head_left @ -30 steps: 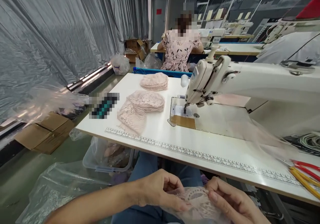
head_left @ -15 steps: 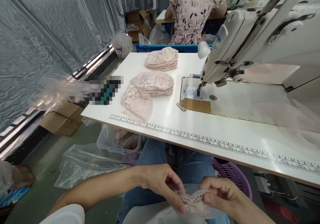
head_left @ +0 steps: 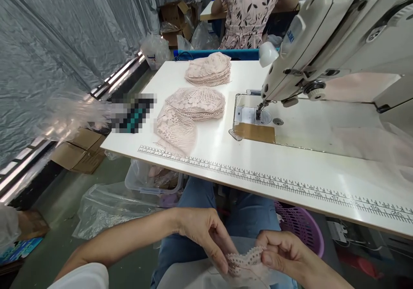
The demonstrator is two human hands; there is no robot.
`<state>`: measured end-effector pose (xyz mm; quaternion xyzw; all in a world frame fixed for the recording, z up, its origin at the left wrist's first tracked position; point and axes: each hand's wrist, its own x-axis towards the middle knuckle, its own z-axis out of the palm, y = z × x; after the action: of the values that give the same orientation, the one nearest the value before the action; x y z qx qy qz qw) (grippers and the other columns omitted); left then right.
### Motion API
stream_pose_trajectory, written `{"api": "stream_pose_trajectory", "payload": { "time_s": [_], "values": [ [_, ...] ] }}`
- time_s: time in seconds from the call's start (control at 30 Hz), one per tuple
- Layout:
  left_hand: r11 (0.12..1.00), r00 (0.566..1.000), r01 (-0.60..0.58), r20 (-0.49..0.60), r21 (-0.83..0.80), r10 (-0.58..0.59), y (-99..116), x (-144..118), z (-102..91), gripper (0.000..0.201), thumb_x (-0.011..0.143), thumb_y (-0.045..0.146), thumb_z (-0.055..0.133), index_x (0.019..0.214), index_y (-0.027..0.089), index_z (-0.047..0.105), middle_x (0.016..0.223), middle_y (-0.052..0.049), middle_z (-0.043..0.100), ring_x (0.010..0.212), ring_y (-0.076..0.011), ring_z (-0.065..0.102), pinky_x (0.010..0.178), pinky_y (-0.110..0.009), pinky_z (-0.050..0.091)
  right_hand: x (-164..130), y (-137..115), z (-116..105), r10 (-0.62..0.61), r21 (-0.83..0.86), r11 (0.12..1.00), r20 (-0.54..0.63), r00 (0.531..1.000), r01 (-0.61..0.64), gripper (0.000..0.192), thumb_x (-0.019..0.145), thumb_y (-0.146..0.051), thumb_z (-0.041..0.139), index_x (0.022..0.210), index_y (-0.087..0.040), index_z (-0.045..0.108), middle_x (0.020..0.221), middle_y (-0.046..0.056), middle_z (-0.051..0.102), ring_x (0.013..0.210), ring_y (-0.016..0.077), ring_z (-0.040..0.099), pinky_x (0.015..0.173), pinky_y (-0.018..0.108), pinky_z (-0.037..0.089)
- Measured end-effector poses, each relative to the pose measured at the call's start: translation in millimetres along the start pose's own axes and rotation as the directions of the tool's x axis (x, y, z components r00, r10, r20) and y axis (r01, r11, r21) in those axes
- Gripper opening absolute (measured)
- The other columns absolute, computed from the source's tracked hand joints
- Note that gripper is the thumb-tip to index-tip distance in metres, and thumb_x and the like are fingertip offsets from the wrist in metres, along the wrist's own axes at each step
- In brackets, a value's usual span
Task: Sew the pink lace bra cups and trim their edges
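Observation:
Above my lap I hold a pale pink lace piece (head_left: 247, 261) with a scalloped, dotted edge and sheer fabric around it. My left hand (head_left: 206, 237) pinches its left end between thumb and fingers. At the other end, my right hand (head_left: 284, 252) grips the scalloped edge with the thumb on top. The lace spans the short gap between both hands. On the table (head_left: 213, 151) lie a stack of pink lace pieces (head_left: 200, 104), with one piece folded out toward the front edge, and a second lace stack (head_left: 208, 69) behind it.
A sewing machine (head_left: 300, 48) stands on the table's right side, sheer fabric (head_left: 380, 147) beside it. A printed ruler (head_left: 264, 179) runs along the front edge. Below are a purple basket (head_left: 303, 224) and a clear plastic bin (head_left: 153, 185). A person (head_left: 248, 13) sits beyond the table.
My left hand has shifted slightly left along the lace, and more of the dotted edge shows between my hands. The camera view has tilted a little.

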<state>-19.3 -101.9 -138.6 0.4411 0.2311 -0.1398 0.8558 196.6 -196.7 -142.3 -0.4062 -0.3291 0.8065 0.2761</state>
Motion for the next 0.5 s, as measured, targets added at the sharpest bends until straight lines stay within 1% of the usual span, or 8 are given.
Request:
{"api": "stream_pose_trajectory", "payload": {
  "time_s": [0.03,0.1,0.17,0.27,0.37,0.43,0.5],
  "values": [
    [1.000,0.999,0.015,-0.033,0.021,-0.015,-1,2,1.4,0.052,0.046,0.040,0.083,0.091,0.016,0.072,0.079,0.001,0.070,0.080,-0.0176,0.065,0.084,-0.024,0.050,1,-1,0,0.002,-0.003,1.000,0.010,1.000,-0.002,0.026,0.077,-0.042,0.065,0.074,-0.016,0.062,0.063,-0.001,0.062,0.058,0.0091,0.054,0.058,0.021,0.037],
    [0.998,0.990,0.048,-0.134,0.048,-0.042,-2,6,5.8,0.047,0.046,0.039,0.083,0.087,0.017,0.073,0.075,0.002,0.070,0.076,-0.0161,0.065,0.079,-0.021,0.050,1,-3,2,0.004,-0.011,1.000,0.033,0.999,-0.004,0.026,0.078,-0.042,0.064,0.076,-0.016,0.063,0.067,0.001,0.065,0.062,0.0106,0.057,0.061,0.023,0.039],
    [0.999,0.980,0.049,-0.196,0.018,-0.044,-3,9,10.1,0.041,0.047,0.038,0.083,0.080,0.017,0.073,0.070,0.003,0.069,0.070,-0.0139,0.065,0.073,-0.019,0.051,-1,-5,2,-0.003,-0.023,1.000,0.028,1.000,0.003,0.026,0.079,-0.042,0.063,0.078,-0.016,0.065,0.070,0.002,0.065,0.066,0.0116,0.058,0.064,0.024,0.040],
    [0.998,0.987,-0.016,-0.164,-0.060,0.006,-2,9,11.6,0.030,0.053,0.034,0.081,0.076,0.017,0.073,0.068,0.003,0.068,0.064,-0.0106,0.064,0.070,-0.017,0.052,-7,-5,0,-0.004,-0.053,0.999,-0.001,1.000,0.004,0.027,0.079,-0.042,0.063,0.080,-0.015,0.066,0.069,0.000,0.061,0.063,0.0093,0.052,0.061,0.022,0.037],
    [0.995,0.988,-0.066,-0.142,-0.076,0.054,1,5,8.1,0.026,0.053,0.029,0.081,0.073,0.015,0.073,0.067,0.002,0.068,0.063,-0.0102,0.064,0.071,-0.018,0.052,-9,-3,-3,0.022,-0.094,0.995,0.010,1.000,-0.021,0.031,0.078,-0.045,0.063,0.082,-0.015,0.066,0.062,-0.003,0.052,0.057,0.0067,0.042,0.054,0.020,0.030],
    [0.996,0.991,-0.060,-0.125,-0.066,0.051,4,3,5.9,0.027,0.051,0.027,0.082,0.073,0.014,0.073,0.067,0.002,0.069,0.063,-0.0108,0.064,0.071,-0.019,0.053,-5,-4,-3,0.034,-0.107,0.994,0.051,0.998,-0.029,0.038,0.074,-0.051,0.064,0.085,-0.015,0.067,0.060,-0.002,0.052,0.056,0.0074,0.041,0.052,0.020,0.030],
    [0.998,0.994,-0.042,-0.106,-0.038,0.038,7,1,4.9,0.028,0.052,0.027,0.082,0.075,0.014,0.073,0.068,0.001,0.069,0.064,-0.0118,0.065,0.072,-0.019,0.053,0,-10,0,0.026,-0.133,0.991,0.084,0.996,-0.015,0.043,0.066,-0.055,0.069,0.084,-0.016,0.070,0.062,0.000,0.056,0.057,0.0089,0.045,0.054,0.021,0.034]
  ]
}}
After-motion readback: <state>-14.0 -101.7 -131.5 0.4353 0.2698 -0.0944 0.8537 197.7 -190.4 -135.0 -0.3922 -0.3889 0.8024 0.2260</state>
